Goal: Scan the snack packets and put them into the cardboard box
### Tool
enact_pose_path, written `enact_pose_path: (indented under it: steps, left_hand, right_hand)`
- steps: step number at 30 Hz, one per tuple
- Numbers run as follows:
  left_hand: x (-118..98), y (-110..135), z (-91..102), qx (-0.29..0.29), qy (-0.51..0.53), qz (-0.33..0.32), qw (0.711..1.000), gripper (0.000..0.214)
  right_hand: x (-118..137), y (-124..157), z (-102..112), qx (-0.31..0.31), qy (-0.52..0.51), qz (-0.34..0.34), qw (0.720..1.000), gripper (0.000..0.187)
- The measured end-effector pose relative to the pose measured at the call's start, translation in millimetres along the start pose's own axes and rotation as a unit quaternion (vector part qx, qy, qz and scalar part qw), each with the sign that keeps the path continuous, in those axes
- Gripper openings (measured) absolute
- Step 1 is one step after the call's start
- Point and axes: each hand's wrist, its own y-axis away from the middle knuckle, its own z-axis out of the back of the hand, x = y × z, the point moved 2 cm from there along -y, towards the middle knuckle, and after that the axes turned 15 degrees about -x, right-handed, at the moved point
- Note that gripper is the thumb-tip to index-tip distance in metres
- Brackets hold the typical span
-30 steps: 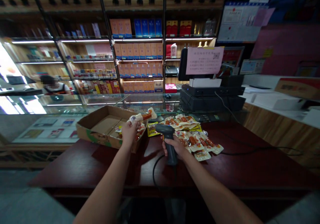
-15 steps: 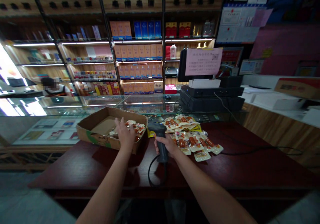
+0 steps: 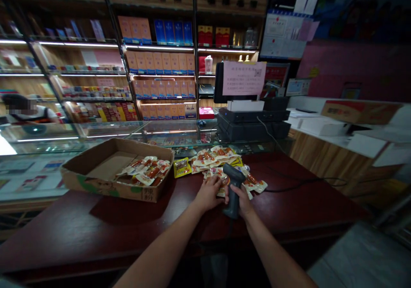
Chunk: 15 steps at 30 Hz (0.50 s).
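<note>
Table (image 3: 96, 245): dark red top; I read everything below as set within reach of my operator position at its near edge.
Left hand (image 3: 208, 194): at the near side of the loose packets, fingers curled down onto them; I cannot tell whether it grips one.
Right hand (image 3: 243, 201): closed in a narrow grip around the scanner handle.
Scanner (image 3: 231, 204): handheld, black, nearly upright, head tilted toward the heap, just beside the left hand. The grip appears to keep its head close to the packets.
Loose packets (image 3: 215, 159): clear, orange-filled, heaped near the far edge at mid-table, directly beyond both hands.
Yellow packet (image 3: 182, 167): lies at the heap's left end, between heap and box.
Box (image 3: 112, 191): open cardboard tray toward the far left corner, placed beside the heap, apparently for short reach.
Boxed packets (image 3: 147, 172): same type, lying in the box's right half.
Cable (image 3: 303, 184): black, along the table's right side; its end is not traceable.
Beyond the far edge: glass case (image 3: 105, 129), till (image 3: 253, 123).
Other person (image 3: 28, 112): far left behind the case, well apart.
</note>
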Motion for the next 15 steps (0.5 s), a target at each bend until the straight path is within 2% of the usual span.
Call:
enact_pose_path:
  steps: [2,4,6,8,10,13,15]
  left_hand:
    - [-2,-1,-2.0,0.001,-0.007,0.007,1.0,0.065]
    - [-2,0,0.1,-0.023,0.023,0.022,0.999,0.051]
    - [3,2,3.6,-0.071,0.085,0.059,0.992,0.042]
    - [13,6,6.4,-0.129,0.161,0.13,0.97,0.038]
    - [27,8,7.7,-0.19,0.251,0.221,0.923,0.04]
    - [48,10,7.3,-0.257,0.409,0.338,0.808,0.051]
    - [57,10,7.1,-0.271,0.5,0.375,0.732,0.054]
  right_hand:
    - [-4,1,2,-0.003,0.007,-0.005,1.0,0.023]
    - [-5,1,2,0.005,0.016,-0.014,1.0,0.024]
    - [-5,2,1,0.011,0.023,-0.028,0.999,0.026]
    - [-5,4,1,0.021,0.024,-0.044,0.999,0.028]
    - [-5,6,1,0.038,0.019,-0.058,0.997,0.029]
    - [-8,9,1,0.065,0.024,-0.071,0.995,0.03]
    - [-11,10,1,0.08,0.039,-0.08,0.993,0.031]
